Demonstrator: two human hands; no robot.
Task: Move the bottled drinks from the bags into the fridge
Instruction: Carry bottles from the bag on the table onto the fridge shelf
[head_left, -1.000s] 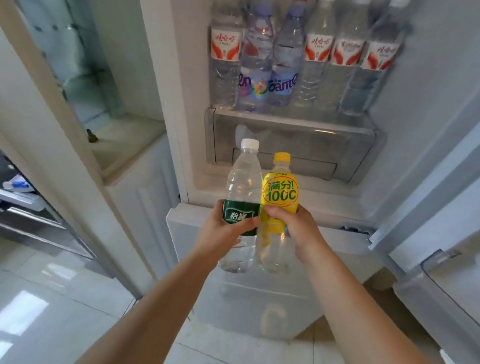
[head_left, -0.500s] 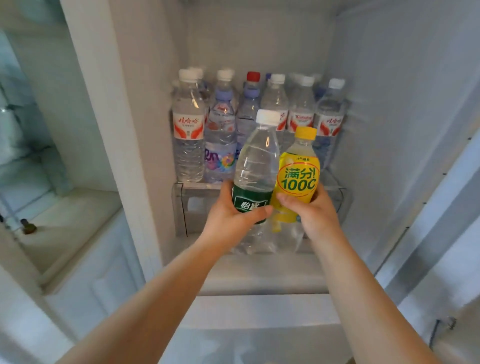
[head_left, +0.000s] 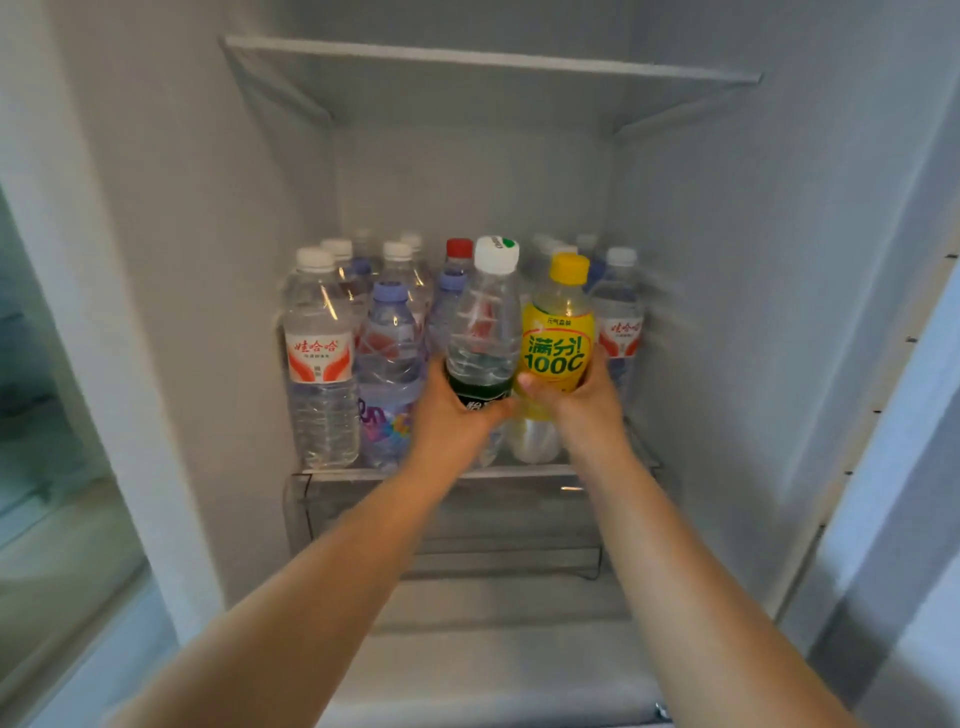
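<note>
My left hand (head_left: 457, 415) grips a clear water bottle (head_left: 483, 332) with a green label and white cap. Beside it, my right hand (head_left: 582, 400) grips a yellow-labelled drink bottle (head_left: 558, 338) with a yellow cap. Both bottles are upright, side by side, at the front of the fridge's glass shelf (head_left: 524, 472). Their bases sit at about shelf height; whether they rest on it I cannot tell. Several water bottles (head_left: 319, 358) stand on the shelf to the left, right and behind.
An upper shelf (head_left: 488, 60) spans the fridge above the bottles. Below the glass shelf is a clear drawer (head_left: 498, 525). White fridge walls close in on the left and right, and the open door's edge (head_left: 893, 467) runs down the right.
Both hands have carried the two bottles up and forward, from in front of the drawer into the fridge at shelf level. The view has tilted up, showing the upper shelf.
</note>
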